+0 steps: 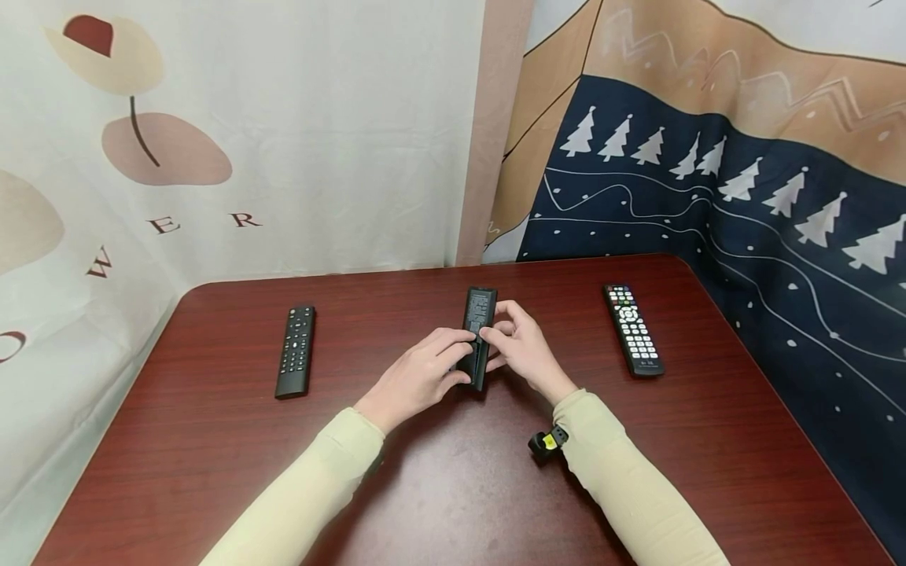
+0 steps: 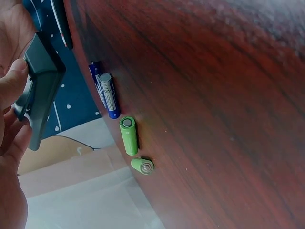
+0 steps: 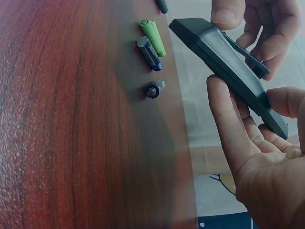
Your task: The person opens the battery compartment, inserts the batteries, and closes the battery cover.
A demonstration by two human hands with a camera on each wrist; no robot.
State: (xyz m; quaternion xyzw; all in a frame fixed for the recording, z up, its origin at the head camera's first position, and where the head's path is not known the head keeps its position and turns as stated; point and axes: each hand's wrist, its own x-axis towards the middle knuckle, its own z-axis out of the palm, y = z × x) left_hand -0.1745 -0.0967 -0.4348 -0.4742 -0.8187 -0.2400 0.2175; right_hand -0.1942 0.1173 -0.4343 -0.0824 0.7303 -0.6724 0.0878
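My right hand (image 1: 527,350) grips a black remote control (image 1: 480,305), its labelled back facing up, fingers beneath and thumb along the edge. Over the remote's lower half, my left hand (image 1: 425,371) holds the battery cover (image 3: 245,55) between thumb and fingers. One end of that cover stands tilted up from the back in the right wrist view. Below the remote, two blue batteries (image 2: 110,98) and two green batteries (image 2: 128,138) lie on the table in the left wrist view. From the head view the batteries are hidden.
Another black remote (image 1: 296,352) lies at the left of the dark red wooden table (image 1: 453,503). A third remote, with white buttons (image 1: 632,330), lies at the right. Printed curtains (image 1: 340,141) hang behind the table's far edge. A small black device (image 1: 547,442) hangs at the right wrist.
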